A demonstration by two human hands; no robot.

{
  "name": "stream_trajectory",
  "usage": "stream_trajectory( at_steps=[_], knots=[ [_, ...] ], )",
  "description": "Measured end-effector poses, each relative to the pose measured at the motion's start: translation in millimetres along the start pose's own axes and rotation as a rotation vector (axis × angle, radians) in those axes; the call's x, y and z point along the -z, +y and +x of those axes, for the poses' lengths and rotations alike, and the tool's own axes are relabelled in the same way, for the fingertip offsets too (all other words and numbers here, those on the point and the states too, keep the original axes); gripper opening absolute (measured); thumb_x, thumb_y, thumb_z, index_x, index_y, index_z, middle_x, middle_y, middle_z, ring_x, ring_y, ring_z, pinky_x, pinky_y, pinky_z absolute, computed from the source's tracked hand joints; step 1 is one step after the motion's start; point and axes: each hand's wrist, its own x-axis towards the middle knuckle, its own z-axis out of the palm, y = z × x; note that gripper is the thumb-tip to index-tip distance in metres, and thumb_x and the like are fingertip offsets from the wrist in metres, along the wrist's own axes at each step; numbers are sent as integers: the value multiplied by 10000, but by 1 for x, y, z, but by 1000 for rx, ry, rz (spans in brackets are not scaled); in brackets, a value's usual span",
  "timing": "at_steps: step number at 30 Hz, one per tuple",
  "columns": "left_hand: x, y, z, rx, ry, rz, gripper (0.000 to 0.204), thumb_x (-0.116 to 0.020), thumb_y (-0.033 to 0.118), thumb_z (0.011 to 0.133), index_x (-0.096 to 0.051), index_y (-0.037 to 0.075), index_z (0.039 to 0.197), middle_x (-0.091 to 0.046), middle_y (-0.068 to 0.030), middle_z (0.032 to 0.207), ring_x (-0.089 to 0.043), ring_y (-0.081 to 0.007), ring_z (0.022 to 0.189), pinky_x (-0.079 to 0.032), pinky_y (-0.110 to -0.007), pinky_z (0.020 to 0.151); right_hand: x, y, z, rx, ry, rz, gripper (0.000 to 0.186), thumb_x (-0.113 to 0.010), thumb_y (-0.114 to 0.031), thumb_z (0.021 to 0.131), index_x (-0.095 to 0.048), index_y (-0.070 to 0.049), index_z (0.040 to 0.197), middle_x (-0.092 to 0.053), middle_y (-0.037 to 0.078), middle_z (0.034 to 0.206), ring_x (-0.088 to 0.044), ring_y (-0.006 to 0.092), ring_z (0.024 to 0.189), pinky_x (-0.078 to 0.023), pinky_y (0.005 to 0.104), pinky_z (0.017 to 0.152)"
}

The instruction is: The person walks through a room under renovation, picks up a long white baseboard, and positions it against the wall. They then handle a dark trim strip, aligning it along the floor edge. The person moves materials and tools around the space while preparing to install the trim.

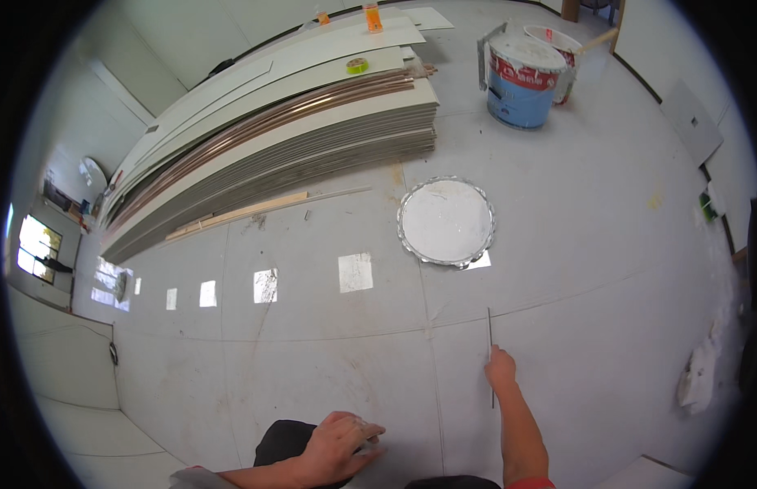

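My right hand (pixel 501 368) is closed around a long, thin, dark grey strip (pixel 490 328), perhaps a flat tool seen edge-on; it sticks out above and below the fist. It is over the grey floor, and I cannot tell if it touches it. My left hand (pixel 339 447) is near my dark-clothed knee (pixel 279 444), fingers loosely bent and thumb apart, with nothing visible in it. Ahead of my right hand, a round bucket lid (pixel 445 220) with a crimped silver rim lies on the floor, its face coated white.
A blue paint bucket (pixel 521 94) and a white bucket (pixel 555 39) stand at the far right. At the far left lies a long stack of pale panels (pixel 346 130) bearing a yellow-green tape roll (pixel 357 65) and an orange bottle (pixel 373 18). A wooden batten (pixel 256 210) lies before it.
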Motion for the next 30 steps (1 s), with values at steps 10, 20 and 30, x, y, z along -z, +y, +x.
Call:
stream_trajectory(
  at_steps=[10, 20, 30],
  knots=[
    [47, -44, -5, -52, 91, 287, 407, -697, 228, 828, -568, 51, 1171, -611, -95, 925, -601, -271, 910, -426, -422, 897, 333, -244, 34, 282, -74, -46, 261, -602, -149, 767, -582, -32, 999, -645, 197, 933, -633, 397, 872, -511, 497, 768],
    [220, -9, -136, 480, 125, 180, 473, -749, 217, 739, -577, 54, 1148, -600, -159, 1106, -561, -345, 1043, -430, -470, 875, 460, -60, -246, -347, -152, 2, 338, -735, -262, 658, -601, 8, 813, -637, 195, 729, -644, 405, 741, -527, 474, 702],
    [342, 49, 51, 728, -35, 268, 503, -716, 241, 789, -532, 15, 1199, -570, -216, 1084, -580, -411, 981, -484, -502, 828, 502, -20, -293, -749, -461, 207, 338, -703, -271, 677, -627, 16, 839, -664, 212, 790, -656, 401, 802, -525, 468, 747]
  ],
)
